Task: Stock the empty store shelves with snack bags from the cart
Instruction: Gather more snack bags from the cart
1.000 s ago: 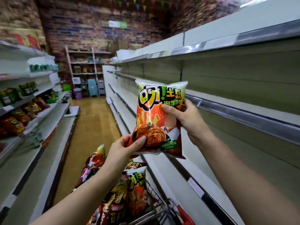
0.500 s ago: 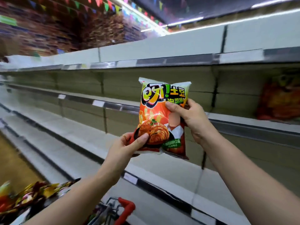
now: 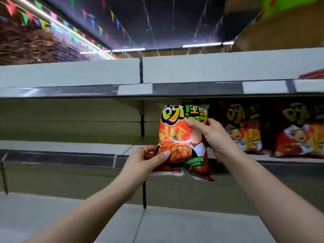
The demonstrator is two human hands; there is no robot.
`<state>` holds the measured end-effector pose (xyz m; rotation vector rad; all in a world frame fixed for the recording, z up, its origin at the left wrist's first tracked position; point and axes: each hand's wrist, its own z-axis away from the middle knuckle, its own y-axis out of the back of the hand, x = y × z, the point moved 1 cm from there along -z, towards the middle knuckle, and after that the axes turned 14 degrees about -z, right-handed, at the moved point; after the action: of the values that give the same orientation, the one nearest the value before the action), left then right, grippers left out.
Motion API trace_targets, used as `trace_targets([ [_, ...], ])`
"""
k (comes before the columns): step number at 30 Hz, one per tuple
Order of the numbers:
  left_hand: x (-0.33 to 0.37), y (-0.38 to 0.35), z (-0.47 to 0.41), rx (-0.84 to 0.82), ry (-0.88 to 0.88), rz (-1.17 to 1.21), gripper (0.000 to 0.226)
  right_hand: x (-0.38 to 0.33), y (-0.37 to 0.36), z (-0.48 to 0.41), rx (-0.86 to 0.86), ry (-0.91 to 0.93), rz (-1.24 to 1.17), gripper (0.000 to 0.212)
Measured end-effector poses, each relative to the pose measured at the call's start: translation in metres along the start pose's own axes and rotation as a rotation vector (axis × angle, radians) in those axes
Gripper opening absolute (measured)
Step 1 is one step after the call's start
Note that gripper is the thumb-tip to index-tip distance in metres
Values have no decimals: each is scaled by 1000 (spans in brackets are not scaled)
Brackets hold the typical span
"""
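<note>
I hold an orange and red snack bag upright in front of the middle shelf. My left hand pinches its lower left corner, thumb on the front. My right hand grips its upper right edge. The bag's lower part hangs in front of the shelf's front rail. Just to the right, two similar bags stand upright on the same shelf. The cart is out of view.
The upper shelf runs overhead with white price tags on its dark rail. A lower shelf lies below my arms. A vertical upright divides the shelf bays just left of the bag. Red packaging shows on the upper shelf, far right.
My view has swung right and up, away from the aisle and cart, to face the shelves. The bag, in both hands, has come closer to the middle shelf beside the standing bags.
</note>
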<state>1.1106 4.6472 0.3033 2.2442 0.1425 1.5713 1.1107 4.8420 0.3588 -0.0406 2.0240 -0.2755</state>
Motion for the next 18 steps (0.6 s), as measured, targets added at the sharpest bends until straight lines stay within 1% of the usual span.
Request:
trace_targets([
  [1,2,-7,-8,4,2,-20,65,-1,8,-6,5,4,8,22],
  [3,7,-21,-21,26,5,-37,64,0,21,-21,25,2,15,37],
  [5,10,-30,-29,65,18,-51,62,0,27,-33,35,-2,7,39],
  [7,11,-32,-33,111,37,-49,52,4,26,-45,9,-14,16,43],
  [10,6,-18,-38,192,89,-62,36,12,7,-63,-59,-35,68,41],
  [12,0,-1,-42,241,124,-97,31,19,-13,-74,-113,-98,113,51],
  [13,-3,7,-46,261,136,-114,30,21,-24,-80,-135,-132,131,49],
  [15,-7,22,-55,279,160,-157,29,29,-44,-93,-170,-192,132,29],
  [16,-9,29,-61,276,168,-179,30,34,-52,-100,-176,-232,119,25],
  [18,-10,41,-77,254,174,-221,32,39,-66,-114,-170,-267,94,27],
])
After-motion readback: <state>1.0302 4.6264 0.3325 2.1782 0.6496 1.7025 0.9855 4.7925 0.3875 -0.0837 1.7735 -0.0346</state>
